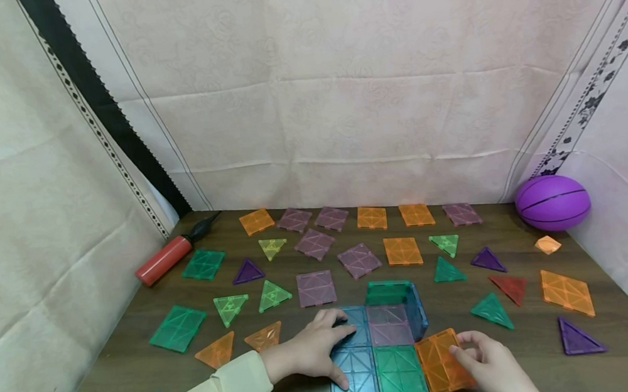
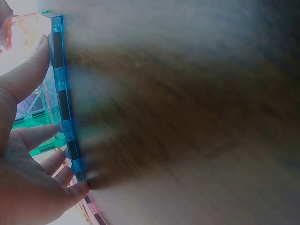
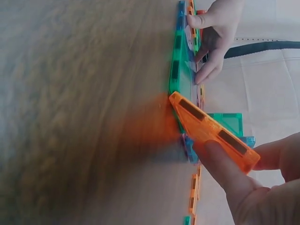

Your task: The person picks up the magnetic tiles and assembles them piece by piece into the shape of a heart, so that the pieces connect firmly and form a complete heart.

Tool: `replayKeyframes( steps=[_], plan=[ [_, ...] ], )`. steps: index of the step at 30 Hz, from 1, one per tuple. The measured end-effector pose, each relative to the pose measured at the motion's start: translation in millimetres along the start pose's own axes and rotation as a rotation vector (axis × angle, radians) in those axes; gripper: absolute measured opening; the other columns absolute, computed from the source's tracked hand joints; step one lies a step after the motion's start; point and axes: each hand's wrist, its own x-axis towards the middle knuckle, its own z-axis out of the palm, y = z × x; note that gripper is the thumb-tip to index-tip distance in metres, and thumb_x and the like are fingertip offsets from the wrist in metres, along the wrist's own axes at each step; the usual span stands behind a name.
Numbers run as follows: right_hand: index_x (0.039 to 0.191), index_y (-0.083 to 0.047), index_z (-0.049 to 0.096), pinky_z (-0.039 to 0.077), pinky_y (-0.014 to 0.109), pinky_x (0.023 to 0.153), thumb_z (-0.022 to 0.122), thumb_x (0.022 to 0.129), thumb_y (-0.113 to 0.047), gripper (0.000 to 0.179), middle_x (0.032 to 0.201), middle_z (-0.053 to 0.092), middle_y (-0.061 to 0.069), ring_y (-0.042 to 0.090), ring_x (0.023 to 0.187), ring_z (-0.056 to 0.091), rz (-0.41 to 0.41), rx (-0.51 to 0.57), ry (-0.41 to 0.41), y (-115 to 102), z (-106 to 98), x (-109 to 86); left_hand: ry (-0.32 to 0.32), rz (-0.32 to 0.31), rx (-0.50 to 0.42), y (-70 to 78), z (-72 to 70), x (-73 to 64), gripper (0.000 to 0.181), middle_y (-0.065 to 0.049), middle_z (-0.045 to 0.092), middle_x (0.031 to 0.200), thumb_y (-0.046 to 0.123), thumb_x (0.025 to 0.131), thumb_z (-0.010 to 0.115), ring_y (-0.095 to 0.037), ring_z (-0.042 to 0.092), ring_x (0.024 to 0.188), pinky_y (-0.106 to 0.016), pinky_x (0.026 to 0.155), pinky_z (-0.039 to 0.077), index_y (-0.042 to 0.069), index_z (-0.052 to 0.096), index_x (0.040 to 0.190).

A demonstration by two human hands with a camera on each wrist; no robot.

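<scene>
On the table, a flat block of see-through tiles joins two blue square tiles (image 1: 354, 375), a purple square tile (image 1: 389, 326) and a green square tile (image 1: 400, 372). A green tile (image 1: 387, 291) and a blue tile (image 1: 415, 309) stand upright around the purple one. My left hand (image 1: 313, 347) rests with spread fingers on the blue tiles at the block's left side. Between thumb and fingers, my right hand (image 1: 492, 365) pinches an orange square tile (image 1: 444, 363). This tile is tilted, its left edge against the green square and its right edge raised.
Loose square and triangle tiles lie around, including a large green square (image 1: 177, 329), an orange square (image 1: 566, 293) and a purple triangle (image 1: 580, 336). A red pump (image 1: 165, 259) lies back left; a purple ball (image 1: 552, 202) sits back right. Cloth (image 1: 304, 96) hangs behind the table.
</scene>
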Motion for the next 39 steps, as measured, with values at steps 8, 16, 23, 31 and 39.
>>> replayKeyframes(
  steps=[8,16,23,31,39],
  plan=[
    [0.119,0.011,0.053,0.046,0.032,0.062,0.057,0.096,-0.022,0.041,0.079,0.069,0.002,0.016,0.066,0.058,-0.009,-0.013,0.009,-3.4,1.8,-2.6,0.002,-0.005,0.005,0.1,0.9,0.5,0.09,-0.007,0.031,0.148,0.049,0.07,0.081,-0.024,0.028,0.135,-0.042,0.105,0.037,0.014,0.044,0.145],
    [0.118,0.014,0.052,0.052,0.037,0.066,0.057,0.096,-0.019,0.04,0.084,0.071,0.008,0.018,0.07,0.065,0.016,-0.011,-0.01,0.8,0.2,-0.6,0.002,0.004,0.004,-2.1,1.7,1.9,0.091,-0.008,0.031,0.149,0.049,0.07,0.081,-0.025,0.028,0.135,-0.043,0.105,0.037,0.014,0.044,0.145],
    [0.117,0.013,0.052,0.049,0.033,0.06,0.055,0.096,-0.016,0.036,0.076,0.068,0.002,0.016,0.061,0.06,-0.008,-0.034,0.01,0.8,1.3,0.8,-0.001,0.012,-0.002,-1.8,0.7,2.0,0.092,-0.008,0.03,0.149,0.049,0.07,0.08,-0.025,0.028,0.135,-0.044,0.105,0.036,0.013,0.043,0.146],
    [0.118,0.01,0.053,0.05,0.031,0.058,0.059,0.095,-0.019,0.037,0.073,0.067,0.001,0.017,0.058,0.06,-0.026,-0.006,0.042,-7.9,7.4,-4.7,-0.001,0.006,0.009,-1.6,0.7,1.4,0.092,-0.008,0.03,0.149,0.05,0.069,0.08,-0.024,0.028,0.135,-0.043,0.105,0.036,0.013,0.043,0.146],
    [0.12,0.005,0.053,0.05,0.032,0.057,0.062,0.094,-0.033,0.047,0.078,0.071,0.005,0.02,0.057,0.063,0.004,0.085,0.01,-20.3,16.3,-9.4,-0.001,0.007,0.007,-0.5,-0.3,0.9,0.092,-0.008,0.03,0.149,0.05,0.069,0.08,-0.024,0.028,0.135,-0.042,0.106,0.036,0.013,0.043,0.146]
  ],
)
